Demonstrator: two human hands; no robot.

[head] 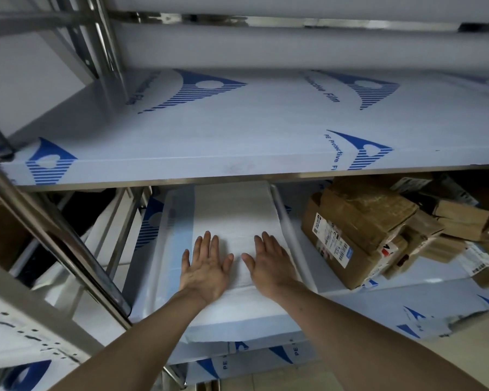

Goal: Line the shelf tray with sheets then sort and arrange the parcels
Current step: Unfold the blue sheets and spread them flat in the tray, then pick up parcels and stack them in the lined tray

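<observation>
A white sheet (235,210) lies flat on the middle shelf tray (350,299), running back under the shelf above. My left hand (206,266) and my right hand (271,263) press on its near end side by side, palms down, fingers straight and spread. The sheet's front edge hangs a little over the tray's front. A heap of brown cardboard parcels (362,221) with white labels sits on the same tray, just right of the sheet. More parcels (460,213) are piled behind and to the right of them.
The upper shelf (223,131), covered in white film with blue logos, juts out above my hands. A steel upright (68,244) slants down at the left. Another film-covered shelf edge (266,354) lies below my forearms.
</observation>
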